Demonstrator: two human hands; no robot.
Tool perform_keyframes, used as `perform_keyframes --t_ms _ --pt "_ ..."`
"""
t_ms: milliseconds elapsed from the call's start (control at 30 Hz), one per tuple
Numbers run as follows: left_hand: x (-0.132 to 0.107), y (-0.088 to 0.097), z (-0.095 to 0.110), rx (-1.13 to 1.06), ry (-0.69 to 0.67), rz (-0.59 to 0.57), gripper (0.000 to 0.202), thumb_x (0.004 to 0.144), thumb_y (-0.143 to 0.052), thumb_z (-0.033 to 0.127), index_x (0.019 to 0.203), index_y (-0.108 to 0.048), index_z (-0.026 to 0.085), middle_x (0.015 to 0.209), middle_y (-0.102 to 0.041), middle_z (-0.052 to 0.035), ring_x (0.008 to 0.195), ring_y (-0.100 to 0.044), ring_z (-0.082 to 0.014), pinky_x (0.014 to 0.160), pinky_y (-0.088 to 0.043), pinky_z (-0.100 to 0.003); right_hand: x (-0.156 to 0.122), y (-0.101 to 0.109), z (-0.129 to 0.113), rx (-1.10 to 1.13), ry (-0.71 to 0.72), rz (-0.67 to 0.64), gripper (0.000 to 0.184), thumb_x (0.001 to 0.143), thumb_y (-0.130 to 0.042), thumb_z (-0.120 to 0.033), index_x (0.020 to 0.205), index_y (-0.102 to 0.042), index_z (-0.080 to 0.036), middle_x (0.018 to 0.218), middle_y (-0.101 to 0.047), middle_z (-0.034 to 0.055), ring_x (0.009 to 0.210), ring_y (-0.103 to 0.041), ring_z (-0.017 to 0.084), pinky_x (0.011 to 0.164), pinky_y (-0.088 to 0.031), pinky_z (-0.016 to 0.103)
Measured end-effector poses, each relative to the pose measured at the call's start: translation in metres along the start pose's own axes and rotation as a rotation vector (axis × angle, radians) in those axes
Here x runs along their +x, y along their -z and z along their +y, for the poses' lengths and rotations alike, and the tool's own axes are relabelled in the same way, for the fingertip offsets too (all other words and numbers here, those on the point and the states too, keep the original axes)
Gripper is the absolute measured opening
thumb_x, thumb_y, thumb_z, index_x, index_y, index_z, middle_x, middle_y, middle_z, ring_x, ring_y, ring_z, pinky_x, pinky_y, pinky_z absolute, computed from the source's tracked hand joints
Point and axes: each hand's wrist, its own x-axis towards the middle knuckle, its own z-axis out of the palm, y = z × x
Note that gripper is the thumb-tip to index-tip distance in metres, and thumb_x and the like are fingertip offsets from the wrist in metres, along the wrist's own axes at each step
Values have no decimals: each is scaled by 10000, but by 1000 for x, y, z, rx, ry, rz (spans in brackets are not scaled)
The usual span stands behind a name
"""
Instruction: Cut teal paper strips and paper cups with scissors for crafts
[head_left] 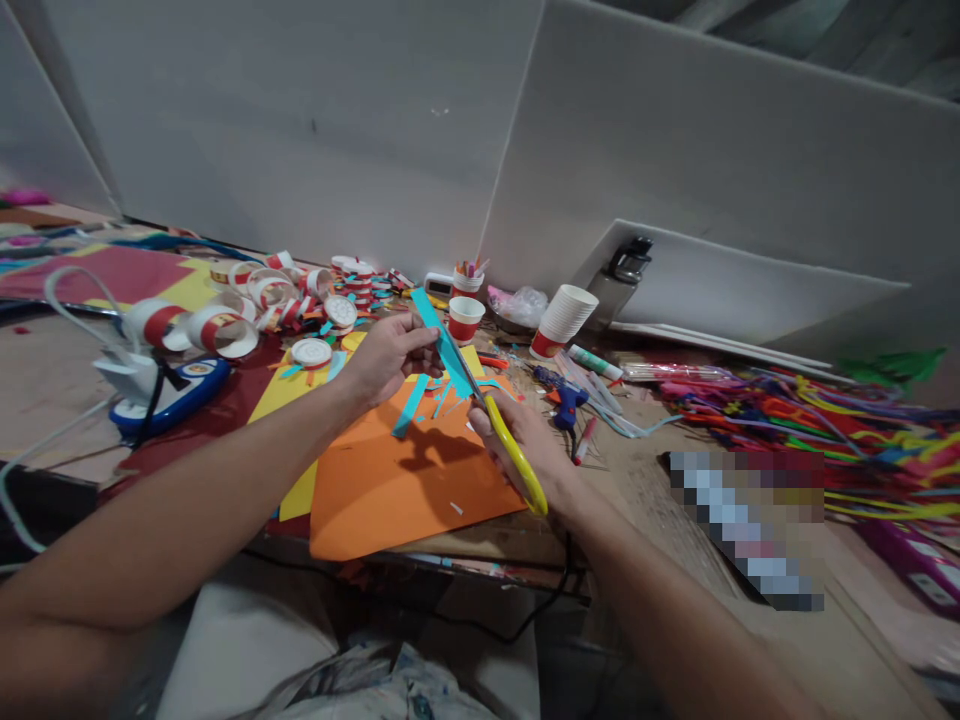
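One orange paper sheet lies nearest, at the table's front edge, with one small white paper scrap on it. Above the sheet's right part, the right hand is curled round one pair of scissors with yellow handles; its fingers are bent round the grip, and the blades point away, against the lower end of one turquoise paper strip. I cannot tell how far apart the blades stand. The left hand has that strip pinched between thumb and fingers, nearly closed on it, and holds it slanting above the table. Below, one loose turquoise strip lies on the orange sheet, near small turquoise cuttings too many and too blurred to count.

To the right are one red-and-white pen and, just beyond, one blue hot-glue gun. To the left is one blue oval power strip.

Farther back stand one upright red-and-white paper cup, one leaning stack of nested paper cups, its number unclear, and one clear bottle with a black lid.
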Motion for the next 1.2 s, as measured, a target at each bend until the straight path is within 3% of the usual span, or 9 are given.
perform_keyframes --t_ms 367,633,933,1200 --pt "0 2 1 -12 34 -25 155 752 -685 228 758 -564 131 597 -625 -14 501 -597 -107 516 -503 -230 0 2 -2 17 -35 -6 373 903 -479 -559 822 -527 -198 560 -432 -52 479 -404 88 455 -323 207" --pt "3 7 6 -1 -1 50 173 753 -685 222 738 -531 143 598 -621 -8 503 -602 -107 507 -504 -223 -1 3 -7 41 -39 -52 328 896 -507 -523 817 -503 -204 569 -436 -52 476 -404 87 445 -323 205" --pt "1 3 -1 -7 43 -42 126 775 -665 208 762 -565 132 609 -632 -18 506 -610 -109 518 -515 -227 0 0 -1 45 -41 -18 290 906 -500 -493 842 -468 -211 603 -441 -57 477 -401 81 445 -328 202" --pt "1 3 0 -18 36 -54 144 771 -679 212 754 -561 132 597 -624 -14 493 -596 -100 511 -501 -217 -1 -2 0 72 -67 -19 283 899 -513 -485 832 -465 -215 566 -417 -64 467 -404 85 447 -337 206"
